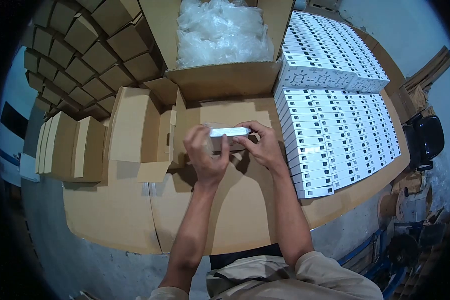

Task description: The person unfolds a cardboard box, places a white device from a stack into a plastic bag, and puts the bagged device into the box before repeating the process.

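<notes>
Near the middle of the cardboard-covered table (185,220), a small white box (229,132) is held up between both hands, with clear plastic film (216,125) around it. My left hand (205,152) grips its left end, fingers bent and partly blurred. My right hand (260,143) pinches the right end between thumb and fingers. Just left of the hands stands an open brown carton (141,127) with its flaps spread.
Behind the hands stands a large carton (225,80) full of clear plastic bags (222,35). Many white boxes (335,135) are stacked in rows at the right. Brown cartons (85,60) pile up at the back left, with more (70,147) at the left edge.
</notes>
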`<state>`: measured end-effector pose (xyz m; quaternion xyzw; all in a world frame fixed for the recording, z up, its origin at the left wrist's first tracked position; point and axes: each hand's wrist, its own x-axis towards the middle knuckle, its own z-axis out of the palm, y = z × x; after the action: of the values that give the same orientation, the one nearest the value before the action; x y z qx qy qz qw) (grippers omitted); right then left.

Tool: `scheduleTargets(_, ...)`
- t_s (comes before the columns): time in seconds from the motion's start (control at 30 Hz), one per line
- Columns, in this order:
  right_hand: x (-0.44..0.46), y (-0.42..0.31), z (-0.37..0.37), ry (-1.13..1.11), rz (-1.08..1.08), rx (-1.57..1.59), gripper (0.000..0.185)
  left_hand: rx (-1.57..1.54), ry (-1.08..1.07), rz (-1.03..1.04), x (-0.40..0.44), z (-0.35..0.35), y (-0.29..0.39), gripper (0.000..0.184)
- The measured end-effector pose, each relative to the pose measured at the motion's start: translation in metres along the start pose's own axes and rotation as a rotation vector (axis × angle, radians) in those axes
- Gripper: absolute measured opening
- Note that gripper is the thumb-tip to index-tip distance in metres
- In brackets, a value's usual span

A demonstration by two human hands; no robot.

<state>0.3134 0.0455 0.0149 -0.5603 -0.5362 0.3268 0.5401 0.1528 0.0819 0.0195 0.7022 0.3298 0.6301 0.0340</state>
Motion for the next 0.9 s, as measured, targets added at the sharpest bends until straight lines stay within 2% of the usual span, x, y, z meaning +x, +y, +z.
scheduleTargets(0.07,0.001,0.008,0.0,0.006,-0.063,-0.009,0.032,0.074,-0.171,0.152,-0.005,-0.006,0.002,0.029)
scheduleTargets(0.17,0.001,0.011,-0.001,0.005,-0.103,-0.018,0.029,0.046,-0.341,0.149,-0.007,-0.005,0.007,0.024)
scheduleTargets(0.47,-0.001,0.0,-0.003,-0.012,-0.083,0.012,0.025,-0.058,-0.356,0.06,-0.001,-0.004,-0.005,0.031)
scheduleTargets(0.67,0.0,-0.004,-0.004,-0.025,-0.119,0.007,0.028,-0.178,-0.39,-0.069,0.006,-0.009,-0.008,0.025)
scheduleTargets(0.9,-0.002,-0.014,-0.001,0.016,-0.176,-0.006,0.031,-0.506,-0.47,-0.475,0.008,-0.013,-0.013,0.032)
